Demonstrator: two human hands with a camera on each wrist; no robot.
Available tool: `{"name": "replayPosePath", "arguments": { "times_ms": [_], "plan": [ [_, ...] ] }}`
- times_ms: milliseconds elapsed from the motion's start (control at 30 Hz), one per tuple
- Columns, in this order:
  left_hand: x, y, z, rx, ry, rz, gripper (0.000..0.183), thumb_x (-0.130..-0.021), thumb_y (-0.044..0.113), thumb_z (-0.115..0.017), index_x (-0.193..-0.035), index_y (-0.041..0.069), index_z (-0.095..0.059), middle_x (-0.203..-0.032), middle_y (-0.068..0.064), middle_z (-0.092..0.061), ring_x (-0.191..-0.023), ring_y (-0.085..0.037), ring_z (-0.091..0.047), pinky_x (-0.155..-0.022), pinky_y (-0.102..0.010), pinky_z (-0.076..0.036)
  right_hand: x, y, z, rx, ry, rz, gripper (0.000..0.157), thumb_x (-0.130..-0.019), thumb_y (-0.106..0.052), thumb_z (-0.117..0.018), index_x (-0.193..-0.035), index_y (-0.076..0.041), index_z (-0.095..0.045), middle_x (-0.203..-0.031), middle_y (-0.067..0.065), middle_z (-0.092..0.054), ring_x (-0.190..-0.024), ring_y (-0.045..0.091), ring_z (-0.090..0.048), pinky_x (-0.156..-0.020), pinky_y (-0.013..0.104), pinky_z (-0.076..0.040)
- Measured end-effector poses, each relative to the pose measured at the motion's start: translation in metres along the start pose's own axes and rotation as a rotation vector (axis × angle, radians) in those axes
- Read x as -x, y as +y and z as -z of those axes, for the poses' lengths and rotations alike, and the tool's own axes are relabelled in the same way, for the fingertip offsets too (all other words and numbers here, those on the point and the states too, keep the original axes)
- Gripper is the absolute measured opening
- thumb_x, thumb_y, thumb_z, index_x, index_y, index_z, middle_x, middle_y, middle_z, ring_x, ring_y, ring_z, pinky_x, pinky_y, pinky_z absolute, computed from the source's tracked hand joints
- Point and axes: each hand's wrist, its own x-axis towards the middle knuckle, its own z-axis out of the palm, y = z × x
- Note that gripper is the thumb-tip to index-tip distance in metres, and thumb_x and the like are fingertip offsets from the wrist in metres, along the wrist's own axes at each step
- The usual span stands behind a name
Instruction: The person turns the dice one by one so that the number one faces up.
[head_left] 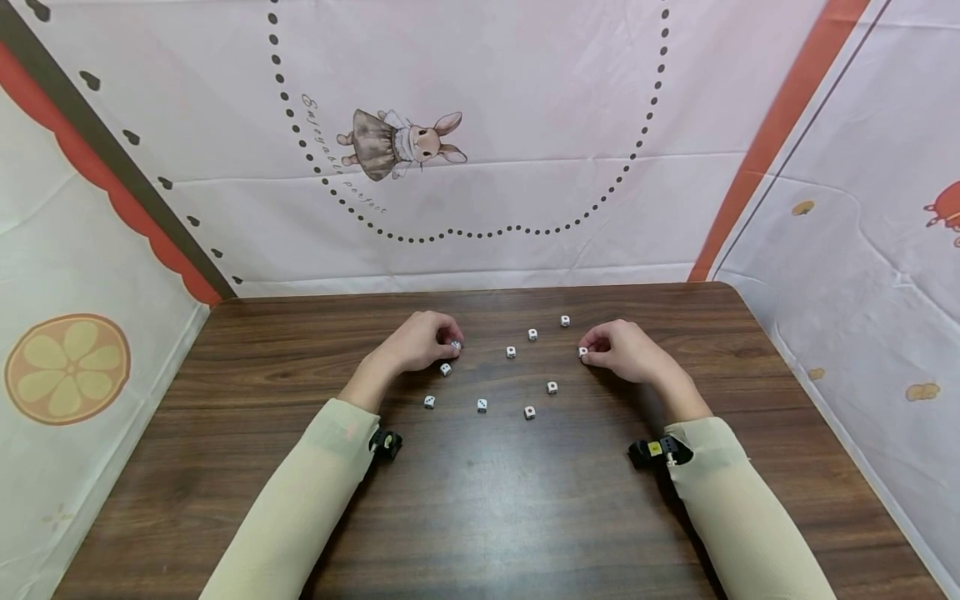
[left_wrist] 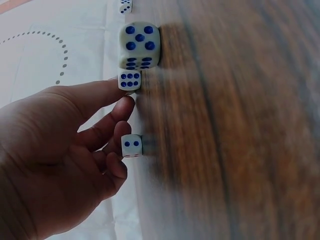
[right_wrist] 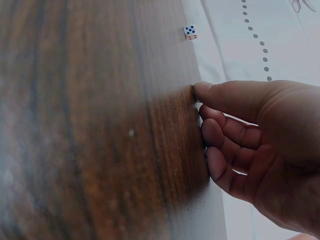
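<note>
On the tabletop [head_left: 480, 517] | left hand [head_left: 418, 343] is pinching one die [head_left: 456, 344] | right hand [head_left: 628, 350] is pinching another die [head_left: 582, 352] | loose dice [head_left: 511, 352] are lying between | light grips are likely best sparing the neighbouring die [head_left: 446, 369]

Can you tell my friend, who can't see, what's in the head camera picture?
A person's left hand and right hand each pinch a white die on a wood-grain table. Eight more dice lie near them; behind, a cloth shows a rabbit.
</note>
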Motion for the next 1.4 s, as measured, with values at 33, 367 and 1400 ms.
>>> {"name": "replayPosePath", "arguments": {
  "times_ms": [33, 367, 1400],
  "plan": [
    [0.0, -0.0001, 0.0001, 0.001, 0.003, 0.0, 0.007, -0.094, 0.012, -0.081, -0.1, 0.013, -0.078, -0.085, 0.004, -0.069, -0.081, -0.014, -0.061, -0.081, -0.037, -0.049, -0.0001, 0.0, 0.0001, 0.001, 0.001, -0.001, 0.005, -0.095, -0.009, -0.078, -0.1, -0.006, -0.079, -0.088, -0.001, -0.073, -0.082, 0.015, -0.063, -0.077, 0.037, -0.05],
    [-0.0005, -0.0021, -0.0006, 0.015, 0.024, 0.009, 0.009, -0.093, 0.012, -0.08, -0.098, 0.012, -0.073, -0.086, 0.002, -0.069, -0.082, -0.015, -0.063, -0.083, -0.038, -0.05, -0.0014, 0.0017, 0.0002, 0.004, -0.001, 0.0, 0.006, -0.095, -0.009, -0.079, -0.101, -0.006, -0.079, -0.088, -0.001, -0.073, -0.082, 0.015, -0.063, -0.078, 0.038, -0.05],
    [0.0015, -0.0047, 0.0005, -0.01, 0.004, 0.056, 0.01, -0.095, 0.013, -0.08, -0.1, 0.01, -0.073, -0.087, 0.001, -0.069, -0.083, -0.016, -0.063, -0.083, -0.038, -0.05, -0.0003, 0.0005, -0.0001, -0.003, -0.011, -0.013, 0.006, -0.096, -0.01, -0.078, -0.101, -0.006, -0.078, -0.089, 0.0, -0.073, -0.083, 0.016, -0.063, -0.078, 0.037, -0.05]
  ]
}}
